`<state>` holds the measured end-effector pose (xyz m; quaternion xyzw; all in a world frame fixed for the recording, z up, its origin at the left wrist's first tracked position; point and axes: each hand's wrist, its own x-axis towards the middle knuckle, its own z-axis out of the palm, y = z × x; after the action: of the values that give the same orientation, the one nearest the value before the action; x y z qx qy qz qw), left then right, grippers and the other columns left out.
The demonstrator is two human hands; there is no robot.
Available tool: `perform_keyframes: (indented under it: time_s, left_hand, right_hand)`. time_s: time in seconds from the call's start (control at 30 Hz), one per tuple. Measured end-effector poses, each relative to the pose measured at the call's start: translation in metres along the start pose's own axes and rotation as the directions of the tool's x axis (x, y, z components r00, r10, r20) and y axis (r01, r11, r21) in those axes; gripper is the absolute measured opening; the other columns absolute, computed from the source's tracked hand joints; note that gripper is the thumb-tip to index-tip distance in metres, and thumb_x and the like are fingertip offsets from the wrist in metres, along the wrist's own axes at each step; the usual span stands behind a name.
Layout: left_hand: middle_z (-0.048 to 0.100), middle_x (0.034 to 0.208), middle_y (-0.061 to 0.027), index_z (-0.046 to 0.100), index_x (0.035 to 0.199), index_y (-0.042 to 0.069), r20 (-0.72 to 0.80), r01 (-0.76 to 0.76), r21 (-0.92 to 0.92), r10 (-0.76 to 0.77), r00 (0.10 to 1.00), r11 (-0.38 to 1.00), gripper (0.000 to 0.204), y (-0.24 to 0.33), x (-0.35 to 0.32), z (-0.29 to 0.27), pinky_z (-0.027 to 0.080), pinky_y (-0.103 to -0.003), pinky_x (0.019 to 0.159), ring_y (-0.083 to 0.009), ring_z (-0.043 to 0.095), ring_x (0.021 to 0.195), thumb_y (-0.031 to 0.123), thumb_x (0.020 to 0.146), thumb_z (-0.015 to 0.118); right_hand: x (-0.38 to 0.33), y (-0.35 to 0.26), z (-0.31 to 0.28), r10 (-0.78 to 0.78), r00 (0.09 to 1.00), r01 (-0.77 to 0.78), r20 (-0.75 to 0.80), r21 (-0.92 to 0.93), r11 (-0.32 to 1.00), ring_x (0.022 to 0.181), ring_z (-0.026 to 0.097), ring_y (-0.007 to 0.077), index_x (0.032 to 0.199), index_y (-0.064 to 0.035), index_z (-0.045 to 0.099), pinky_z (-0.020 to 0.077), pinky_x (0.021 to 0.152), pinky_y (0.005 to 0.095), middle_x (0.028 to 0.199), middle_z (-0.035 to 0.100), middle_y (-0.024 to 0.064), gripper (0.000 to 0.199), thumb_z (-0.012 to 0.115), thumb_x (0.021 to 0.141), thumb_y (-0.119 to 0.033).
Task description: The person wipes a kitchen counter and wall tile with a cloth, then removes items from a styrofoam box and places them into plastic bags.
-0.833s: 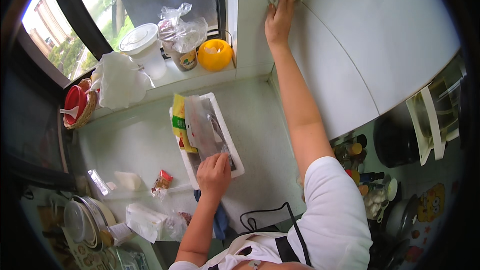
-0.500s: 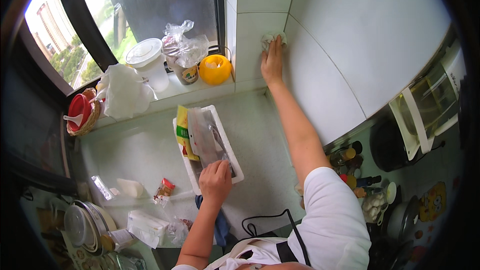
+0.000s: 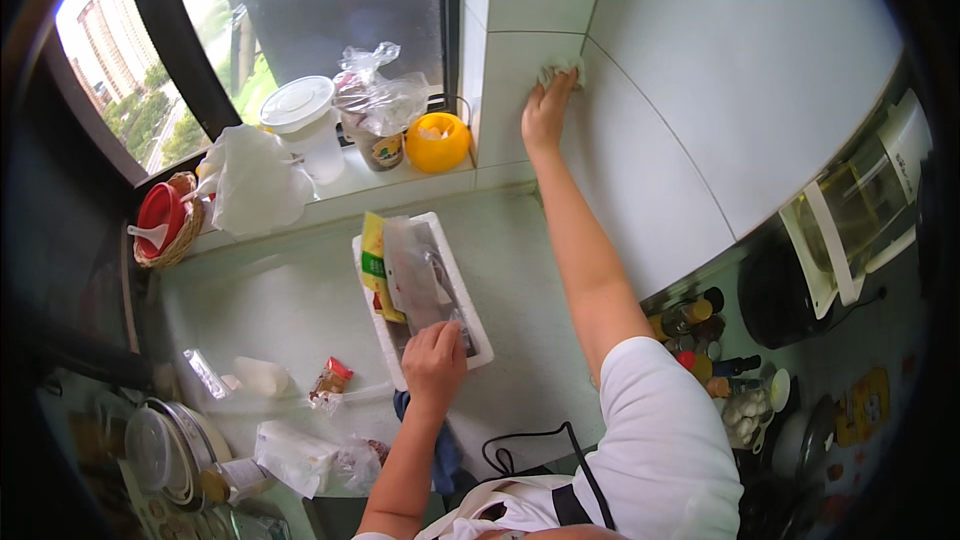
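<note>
cloth (image 3: pixel 560 71) lower on wall tile than before, right hand (image 3: pixel 546 112) fingers pressing it flat

The right hand (image 3: pixel 545 112) presses a small cloth (image 3: pixel 560 70) against the white wall tiles (image 3: pixel 700 90) while the left hand (image 3: pixel 433 365) rests on the near end of a white tray (image 3: pixel 478 325) of packets on the pale bench (image 3: pixel 290 310) below the window sill.
</note>
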<state>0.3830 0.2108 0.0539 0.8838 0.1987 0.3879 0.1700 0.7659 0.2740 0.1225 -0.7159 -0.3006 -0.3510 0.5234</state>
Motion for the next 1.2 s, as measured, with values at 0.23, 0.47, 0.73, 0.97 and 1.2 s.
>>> perform_keyframes:
  time_s: [0.23, 0.47, 0.73, 0.97, 1.2]
  left_hand:
    - [0.060, 0.081, -0.0067, 0.059, 0.085, 0.005, 0.000, 0.018, -0.024, -0.018, 1.000, 1.000, 0.014, 0.003, 0.003, 0.000, 0.045, -0.034, 0.063, -0.0233, 0.058, 0.071, 0.005, 0.071, 0.060]
    - [0.060, 0.081, -0.0070, 0.059, 0.085, 0.006, -0.003, 0.032, -0.057, -0.032, 0.999, 0.998, 0.013, -0.002, 0.001, -0.002, 0.045, -0.033, 0.063, -0.0237, 0.058, 0.071, 0.005, 0.072, 0.060]
    - [0.060, 0.081, -0.0076, 0.059, 0.084, 0.005, -0.036, 0.039, -0.086, -0.042, 0.998, 0.996, 0.012, 0.000, 0.002, -0.002, 0.045, -0.033, 0.063, -0.0241, 0.058, 0.070, 0.004, 0.072, 0.060]
    - [0.060, 0.080, -0.0073, 0.059, 0.084, 0.006, -0.021, 0.033, -0.075, -0.034, 0.999, 0.997, 0.012, 0.001, 0.000, 0.001, 0.046, -0.034, 0.063, -0.0241, 0.058, 0.071, 0.005, 0.071, 0.059]
    - [0.060, 0.080, -0.0067, 0.059, 0.083, 0.006, 0.018, 0.021, -0.001, -0.021, 1.000, 1.000, 0.011, 0.004, 0.001, -0.001, 0.045, -0.035, 0.064, -0.0240, 0.058, 0.072, 0.007, 0.072, 0.059]
  right_hand:
    - [0.071, -0.062, -0.041, -0.148, 0.989, 0.151, -0.030, 0.147, 0.978, 0.130, 0.017, 0.0395, 0.130, 0.0101, 0.023, 0.0169, 0.106, 0.0397, 0.140, 0.015, 0.0277, 0.049, 0.037, 0.091, -0.016]
    - [0.027, -0.021, -0.033, 0.020, 0.997, -0.029, 0.068, 0.137, 0.990, 0.130, 0.019, 0.0357, 0.132, 0.0082, 0.024, 0.0178, 0.107, 0.0373, 0.141, 0.017, 0.0242, 0.049, 0.033, 0.094, -0.022]
    - [0.076, -0.060, -0.048, -0.069, 0.997, 0.072, -0.023, 0.172, 0.982, 0.132, 0.016, 0.0343, 0.133, 0.0061, 0.023, 0.0152, 0.107, 0.0356, 0.141, 0.016, 0.0241, 0.049, 0.033, 0.094, -0.022]
    - [0.027, -0.001, -0.026, -0.030, 0.989, 0.022, 0.143, 0.059, 0.998, 0.132, 0.014, 0.0348, 0.136, 0.0019, 0.017, 0.0114, 0.108, 0.0397, 0.141, 0.018, 0.0214, 0.056, 0.041, 0.090, -0.019]
    - [0.062, -0.067, -0.010, -0.465, 0.865, 0.482, 0.187, -0.054, 0.875, 0.128, 0.020, 0.0420, 0.135, 0.0007, 0.019, 0.0128, 0.106, 0.0483, 0.137, 0.021, 0.0278, 0.063, 0.051, 0.084, -0.021]
